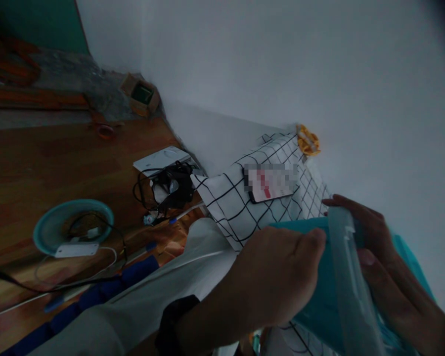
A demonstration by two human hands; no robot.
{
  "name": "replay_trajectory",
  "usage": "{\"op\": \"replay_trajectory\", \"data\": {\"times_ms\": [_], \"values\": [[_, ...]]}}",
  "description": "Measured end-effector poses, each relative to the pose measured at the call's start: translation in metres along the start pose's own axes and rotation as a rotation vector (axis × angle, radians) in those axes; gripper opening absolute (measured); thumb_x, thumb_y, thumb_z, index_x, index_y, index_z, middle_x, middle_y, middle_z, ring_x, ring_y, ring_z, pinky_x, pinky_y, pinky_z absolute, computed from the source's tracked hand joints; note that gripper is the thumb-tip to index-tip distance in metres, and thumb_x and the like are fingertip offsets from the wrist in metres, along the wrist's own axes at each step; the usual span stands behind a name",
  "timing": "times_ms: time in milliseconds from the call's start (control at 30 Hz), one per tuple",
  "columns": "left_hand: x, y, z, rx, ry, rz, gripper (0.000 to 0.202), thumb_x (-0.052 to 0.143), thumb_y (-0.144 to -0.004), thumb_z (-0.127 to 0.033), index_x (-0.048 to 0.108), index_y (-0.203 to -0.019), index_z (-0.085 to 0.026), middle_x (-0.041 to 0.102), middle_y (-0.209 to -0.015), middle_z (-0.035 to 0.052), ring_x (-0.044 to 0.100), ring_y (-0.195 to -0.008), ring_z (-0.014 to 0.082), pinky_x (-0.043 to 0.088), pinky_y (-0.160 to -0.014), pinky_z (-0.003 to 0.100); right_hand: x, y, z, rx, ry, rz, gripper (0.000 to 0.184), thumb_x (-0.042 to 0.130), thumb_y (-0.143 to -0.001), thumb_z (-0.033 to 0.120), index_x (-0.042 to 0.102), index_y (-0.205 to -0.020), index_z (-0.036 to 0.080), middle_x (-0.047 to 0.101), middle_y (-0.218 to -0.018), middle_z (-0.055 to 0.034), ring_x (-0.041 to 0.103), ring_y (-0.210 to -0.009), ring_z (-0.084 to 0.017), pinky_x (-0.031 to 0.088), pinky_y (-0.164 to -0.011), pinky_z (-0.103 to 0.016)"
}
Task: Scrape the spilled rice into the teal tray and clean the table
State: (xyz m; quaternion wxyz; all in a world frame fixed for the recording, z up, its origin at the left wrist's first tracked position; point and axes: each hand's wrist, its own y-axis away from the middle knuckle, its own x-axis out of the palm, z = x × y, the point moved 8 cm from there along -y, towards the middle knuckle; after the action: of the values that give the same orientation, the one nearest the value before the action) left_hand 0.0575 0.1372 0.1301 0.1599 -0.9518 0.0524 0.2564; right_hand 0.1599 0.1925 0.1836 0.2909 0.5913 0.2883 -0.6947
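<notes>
My left hand is closed in a grip on the near edge of a teal fabric item wrapped in clear plastic. My right hand grips the same package from the far side, fingers curled over its clear plastic strip. Just behind the hands lies a white pillow with a black grid pattern, and a phone rests on top of it. A dark band sits on my left wrist.
A wooden surface at left carries a teal bowl holding a white charger and cable, a tangle of black cables, a white flat device and a small wooden box. A yellow hair tie lies by the pillow's corner. A white wall fills the right.
</notes>
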Motion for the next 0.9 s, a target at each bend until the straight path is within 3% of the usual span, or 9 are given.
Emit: {"op": "replay_trajectory", "data": {"times_ms": [267, 400, 633, 900], "values": [[-0.005, -0.003, 0.002, -0.047, -0.057, -0.028, 0.033, 0.037, -0.1, -0.019, 0.058, -0.124, -0.011, 0.076, -0.083, 0.0065, 0.069, -0.077, 0.0211, 0.052, -0.068, 0.032, -0.003, -0.004, 0.005, -0.06, 0.065, 0.006, 0.055, 0.031, -0.097, 0.047, 0.031, -0.152, 0.042, 0.049, -0.142, -0.0072, 0.051, -0.127, -0.039, 0.051, -0.091, -0.063], [-0.003, 0.0, 0.004, -0.096, -0.029, -0.065, 0.036, 0.034, -0.097, -0.015, 0.058, -0.124, -0.01, 0.075, -0.083, 0.0072, 0.07, -0.075, 0.0216, 0.051, -0.059, 0.031, -0.003, -0.003, 0.007, -0.053, 0.056, 0.001, 0.054, 0.031, -0.097, 0.046, 0.031, -0.151, 0.043, 0.05, -0.14, -0.0065, 0.052, -0.126, -0.038, 0.05, -0.094, -0.065], [-0.01, -0.011, 0.012, -0.129, -0.04, -0.004, 0.032, 0.035, -0.098, -0.013, 0.062, -0.114, -0.008, 0.075, -0.079, 0.0083, 0.071, -0.075, 0.0235, 0.053, -0.064, 0.033, -0.002, -0.002, 0.0, -0.06, 0.083, 0.039, 0.056, 0.031, -0.097, 0.045, 0.029, -0.153, 0.041, 0.047, -0.145, -0.0064, 0.05, -0.13, -0.038, 0.052, -0.095, -0.063], [-0.01, -0.007, 0.009, -0.128, 0.011, 0.037, 0.03, 0.04, -0.099, -0.017, 0.061, -0.12, -0.011, 0.075, -0.081, 0.0066, 0.07, -0.075, 0.0217, 0.055, -0.067, 0.032, -0.003, -0.004, 0.003, -0.051, 0.082, 0.029, 0.055, 0.031, -0.097, 0.047, 0.03, -0.152, 0.042, 0.048, -0.144, -0.006, 0.05, -0.13, -0.039, 0.053, -0.093, -0.063]]}}
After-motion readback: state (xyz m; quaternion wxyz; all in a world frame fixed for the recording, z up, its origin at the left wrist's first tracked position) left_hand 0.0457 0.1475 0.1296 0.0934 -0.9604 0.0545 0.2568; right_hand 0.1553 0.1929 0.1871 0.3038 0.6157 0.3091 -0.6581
